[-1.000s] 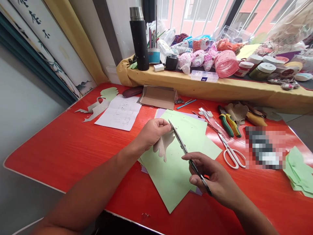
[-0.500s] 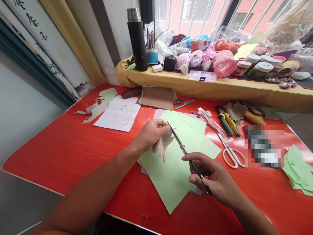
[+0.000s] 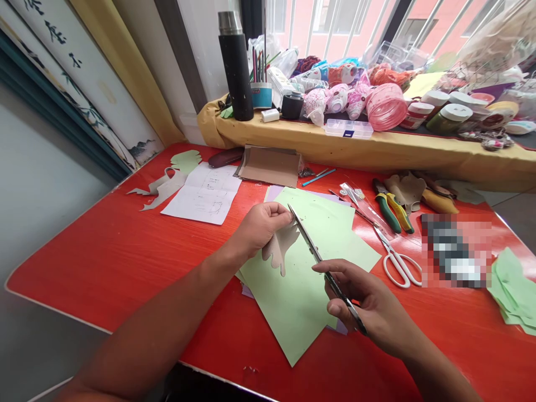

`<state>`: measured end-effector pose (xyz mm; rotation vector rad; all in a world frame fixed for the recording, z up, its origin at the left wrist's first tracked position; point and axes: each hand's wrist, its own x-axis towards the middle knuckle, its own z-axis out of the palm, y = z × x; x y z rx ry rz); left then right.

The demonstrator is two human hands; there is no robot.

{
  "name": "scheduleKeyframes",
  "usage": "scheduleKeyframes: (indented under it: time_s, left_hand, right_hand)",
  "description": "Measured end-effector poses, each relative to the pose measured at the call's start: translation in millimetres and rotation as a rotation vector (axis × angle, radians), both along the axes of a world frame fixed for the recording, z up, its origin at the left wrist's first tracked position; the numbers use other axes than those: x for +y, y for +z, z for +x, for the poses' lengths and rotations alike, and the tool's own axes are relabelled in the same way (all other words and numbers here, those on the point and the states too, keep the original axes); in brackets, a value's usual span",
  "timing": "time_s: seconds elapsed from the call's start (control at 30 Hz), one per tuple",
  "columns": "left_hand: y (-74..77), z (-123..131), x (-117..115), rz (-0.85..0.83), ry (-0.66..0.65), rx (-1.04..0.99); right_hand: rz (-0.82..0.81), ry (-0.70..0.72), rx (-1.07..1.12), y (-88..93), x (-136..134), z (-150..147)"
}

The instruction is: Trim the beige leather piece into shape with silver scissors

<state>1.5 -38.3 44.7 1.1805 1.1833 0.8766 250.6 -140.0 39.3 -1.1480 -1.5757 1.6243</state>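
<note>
My left hand (image 3: 264, 226) is closed on a pale beige cut-out piece (image 3: 281, 249) with a scalloped edge, pinching it near the top. Whether it is paper or leather I cannot tell. In my right hand (image 3: 362, 304) is a pair of scissors (image 3: 310, 243), its dark handles partly hidden by the fingers. The blades point up and left, and their tips are at the piece's upper edge beside my left fingertips. Beneath both hands lies a light green sheet (image 3: 293, 312), dotted with small dark specks, over some purple sheets (image 3: 337, 329).
A marked white paper (image 3: 201, 195) and beige scraps (image 3: 167, 190) lie at left. Brown card (image 3: 270, 166) is at the back. White-handled scissors (image 3: 401, 268), green-yellow pliers (image 3: 393, 211) and green cut pieces (image 3: 514, 290) lie right. A black flask (image 3: 238, 78) stands on the cluttered sill.
Almost nothing differs. The view has shifted slightly, and the scissors and the beige piece keep nearly the same position against each other.
</note>
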Motion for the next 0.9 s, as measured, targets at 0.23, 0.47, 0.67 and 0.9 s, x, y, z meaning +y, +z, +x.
scheduleKeyframes:
  time_s: [0.23,0.47,0.67,0.9]
  left_hand:
    - [0.6,0,0,-0.001,0.015,-0.013]
    - [-2.8,-2,1,0.001,0.0,-0.014]
    - [-4.3,-2,2,0.0,-0.009,-0.013]
    - [-5.9,-2,2,-0.016,-0.004,-0.012]
  right_hand:
    - [0.003,0.004,-0.005,0.4,-1,1]
    - [0.037,0.006,-0.056,0.9,-1,0]
    - [0.057,0.006,-0.097,1.9,0,-2]
    - [0.064,0.014,-0.141,10.2,-1,-5]
